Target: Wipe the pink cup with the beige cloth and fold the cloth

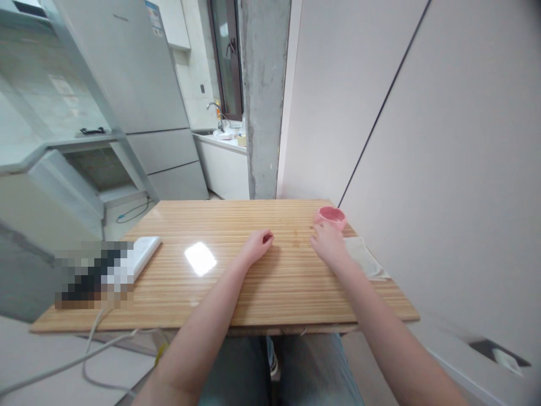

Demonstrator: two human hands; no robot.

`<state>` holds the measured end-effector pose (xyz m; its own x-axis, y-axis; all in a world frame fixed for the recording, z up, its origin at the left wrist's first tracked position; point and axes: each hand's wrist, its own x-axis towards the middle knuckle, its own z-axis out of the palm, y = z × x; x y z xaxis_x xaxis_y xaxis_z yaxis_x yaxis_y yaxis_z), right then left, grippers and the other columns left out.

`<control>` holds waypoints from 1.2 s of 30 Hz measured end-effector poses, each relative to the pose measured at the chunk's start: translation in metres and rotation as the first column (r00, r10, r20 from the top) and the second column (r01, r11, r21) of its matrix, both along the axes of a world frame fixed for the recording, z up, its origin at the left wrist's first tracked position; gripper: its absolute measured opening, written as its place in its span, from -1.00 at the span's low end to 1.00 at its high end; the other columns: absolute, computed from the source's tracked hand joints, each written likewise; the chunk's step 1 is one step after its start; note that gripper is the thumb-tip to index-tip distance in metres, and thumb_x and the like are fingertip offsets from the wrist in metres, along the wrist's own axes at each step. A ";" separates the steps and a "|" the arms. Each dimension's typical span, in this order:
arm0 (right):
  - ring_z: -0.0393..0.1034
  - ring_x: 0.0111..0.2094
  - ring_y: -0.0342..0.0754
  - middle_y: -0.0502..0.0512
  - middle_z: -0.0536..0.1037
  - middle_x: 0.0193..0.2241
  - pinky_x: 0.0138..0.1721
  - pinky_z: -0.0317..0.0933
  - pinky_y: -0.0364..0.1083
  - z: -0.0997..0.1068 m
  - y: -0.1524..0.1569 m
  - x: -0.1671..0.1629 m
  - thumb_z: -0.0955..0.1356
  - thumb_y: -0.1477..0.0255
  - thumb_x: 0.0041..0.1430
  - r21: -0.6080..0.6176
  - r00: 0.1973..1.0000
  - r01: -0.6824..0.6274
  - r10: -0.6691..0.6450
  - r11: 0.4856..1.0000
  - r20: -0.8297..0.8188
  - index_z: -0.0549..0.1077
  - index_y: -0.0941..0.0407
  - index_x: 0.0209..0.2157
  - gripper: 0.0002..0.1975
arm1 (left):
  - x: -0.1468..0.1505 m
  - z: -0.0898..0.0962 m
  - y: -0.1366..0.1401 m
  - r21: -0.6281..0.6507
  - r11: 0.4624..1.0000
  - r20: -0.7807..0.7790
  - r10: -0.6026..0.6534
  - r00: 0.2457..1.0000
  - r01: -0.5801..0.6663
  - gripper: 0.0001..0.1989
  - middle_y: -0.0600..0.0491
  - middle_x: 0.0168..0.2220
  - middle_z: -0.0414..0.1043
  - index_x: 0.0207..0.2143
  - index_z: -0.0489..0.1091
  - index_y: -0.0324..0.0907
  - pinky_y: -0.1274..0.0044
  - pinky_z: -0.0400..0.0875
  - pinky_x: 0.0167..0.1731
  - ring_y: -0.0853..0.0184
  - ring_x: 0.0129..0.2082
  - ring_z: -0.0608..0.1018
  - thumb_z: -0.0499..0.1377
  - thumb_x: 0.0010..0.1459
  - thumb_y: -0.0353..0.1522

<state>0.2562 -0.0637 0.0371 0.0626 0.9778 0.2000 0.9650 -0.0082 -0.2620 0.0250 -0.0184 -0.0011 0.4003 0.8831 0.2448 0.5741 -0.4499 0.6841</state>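
Observation:
My left hand (257, 246) rests over the middle of the wooden table, its fingers curled into a loose fist with a dark hollow and nothing visible inside. Farther right, my right hand (327, 243) is in front of a pink bowl (332, 214) near the table's right edge. Its thumb and fingers are apart, with nothing seen between them. The hand overlaps the bowl's near side, so I cannot tell whether they touch. A folded pale cloth (366, 257) lies beside my right wrist, partly covered by the forearm.
The striped wooden table (220, 304) spans the view, with a glare spot left of centre. At its left are a white power strip (146, 251) and a pixelated patch. Cables (95, 332) hang at the front left. A pale wall (414, 169) borders the right side; a fridge (139, 84) stands behind.

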 end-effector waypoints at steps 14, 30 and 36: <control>0.37 -0.05 -0.08 0.15 0.54 -0.13 0.06 0.19 -0.08 -0.063 0.067 -0.114 0.15 0.45 0.28 0.213 0.745 -0.290 0.360 0.933 -0.562 0.48 0.13 -0.16 -0.70 | -0.003 -0.016 0.017 0.023 0.996 -0.014 0.085 0.996 -0.085 -0.71 -0.10 -0.15 0.52 -0.08 0.41 -0.24 0.42 0.37 -0.14 0.24 -0.19 0.53 0.02 0.18 -0.41; 0.30 -0.07 0.05 0.22 0.47 -0.17 0.03 0.11 0.08 -0.043 0.060 -0.083 0.20 0.43 0.22 0.403 0.924 -0.102 0.236 0.910 -0.299 0.45 0.14 -0.22 -0.77 | -0.005 -0.016 0.015 0.011 0.995 -0.064 0.096 0.993 -0.096 -0.80 0.01 -0.34 0.49 -0.32 0.43 -0.21 0.50 0.33 -0.24 0.32 -0.33 0.46 0.03 0.19 -0.34; -0.02 0.19 0.26 0.38 0.22 0.15 0.11 -0.18 0.39 -0.039 0.063 -0.001 0.24 0.44 0.12 0.522 0.906 0.422 -0.330 0.741 -0.264 0.41 0.19 -0.07 -0.67 | -0.006 -0.015 0.013 0.011 0.995 -0.055 0.101 0.993 -0.101 -0.82 0.10 -0.46 0.39 -0.42 0.36 -0.19 0.54 0.22 -0.37 0.38 -0.42 0.38 0.03 0.18 -0.33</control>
